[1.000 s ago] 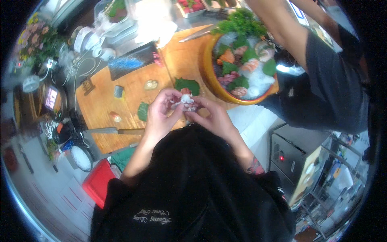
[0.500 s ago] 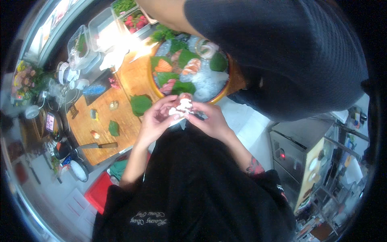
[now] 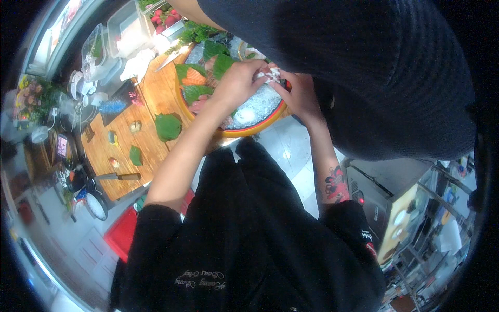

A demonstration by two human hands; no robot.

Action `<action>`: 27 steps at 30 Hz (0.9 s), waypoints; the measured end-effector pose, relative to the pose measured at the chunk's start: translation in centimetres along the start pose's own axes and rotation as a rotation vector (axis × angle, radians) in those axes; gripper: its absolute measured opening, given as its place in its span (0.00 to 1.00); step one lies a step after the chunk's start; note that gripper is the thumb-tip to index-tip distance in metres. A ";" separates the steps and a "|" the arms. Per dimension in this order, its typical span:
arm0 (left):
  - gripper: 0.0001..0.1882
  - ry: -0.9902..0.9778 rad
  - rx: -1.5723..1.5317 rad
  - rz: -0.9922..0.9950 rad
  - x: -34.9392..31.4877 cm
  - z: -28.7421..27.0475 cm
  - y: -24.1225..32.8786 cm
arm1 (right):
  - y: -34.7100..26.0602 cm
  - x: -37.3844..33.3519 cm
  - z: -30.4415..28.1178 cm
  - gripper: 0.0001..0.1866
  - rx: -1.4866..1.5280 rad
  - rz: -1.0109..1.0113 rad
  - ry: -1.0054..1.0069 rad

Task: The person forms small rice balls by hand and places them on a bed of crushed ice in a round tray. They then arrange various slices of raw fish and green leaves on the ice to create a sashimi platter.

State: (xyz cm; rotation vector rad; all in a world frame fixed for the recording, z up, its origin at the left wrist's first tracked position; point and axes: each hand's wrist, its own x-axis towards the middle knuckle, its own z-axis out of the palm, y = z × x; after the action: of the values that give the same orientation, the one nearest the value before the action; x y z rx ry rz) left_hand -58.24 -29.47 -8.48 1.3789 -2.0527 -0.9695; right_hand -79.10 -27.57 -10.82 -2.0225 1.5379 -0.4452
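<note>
Both my hands reach over a round wooden tub (image 3: 236,133) filled with crushed ice (image 3: 260,106). Pinched between the fingers of my left hand (image 3: 243,81) and my right hand (image 3: 300,94) are white-and-purplish-red slices (image 3: 269,76) that look like octopus. They are held at the tub's far right part, just above the ice or touching it; I cannot tell which. Orange salmon slices (image 3: 193,78) rest against green leaves (image 3: 222,66) in the tub's left part. Pink slices (image 3: 198,105) lie near its left rim, partly behind my left forearm.
A person in dark clothing (image 3: 395,78) stands close at the right. On the wooden board (image 3: 148,151) at the left lie a large green leaf (image 3: 168,127), a smaller leaf (image 3: 135,155) and a knife (image 3: 117,177). Behind are clear plastic containers (image 3: 127,34) and radishes (image 3: 165,18).
My hands have moved forward and right with the octopus slices, from in front of the tub's near rim to over its ice. My forearms are now stretched out.
</note>
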 end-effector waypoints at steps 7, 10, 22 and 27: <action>0.13 0.063 0.167 -0.085 0.1 2.5 0.5 | 1.2 0.0 0.7 0.15 0.060 -0.141 0.173; 0.13 0.021 0.273 -0.110 0.8 2.6 0.5 | 1.0 0.5 0.3 0.13 0.100 -0.140 0.136; 0.16 0.120 0.376 -0.057 1.1 2.8 0.5 | -0.2 1.8 -0.2 0.14 0.027 -0.047 0.081; 0.10 0.366 0.363 0.130 0.8 3.1 0.1 | 0.4 1.4 0.5 0.17 0.158 0.015 0.135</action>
State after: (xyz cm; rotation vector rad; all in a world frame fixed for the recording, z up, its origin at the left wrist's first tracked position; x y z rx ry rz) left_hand -60.79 -29.35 -10.35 1.4476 -2.0612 -0.2672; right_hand -78.74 -28.85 -11.53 -1.8917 1.5440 -0.6874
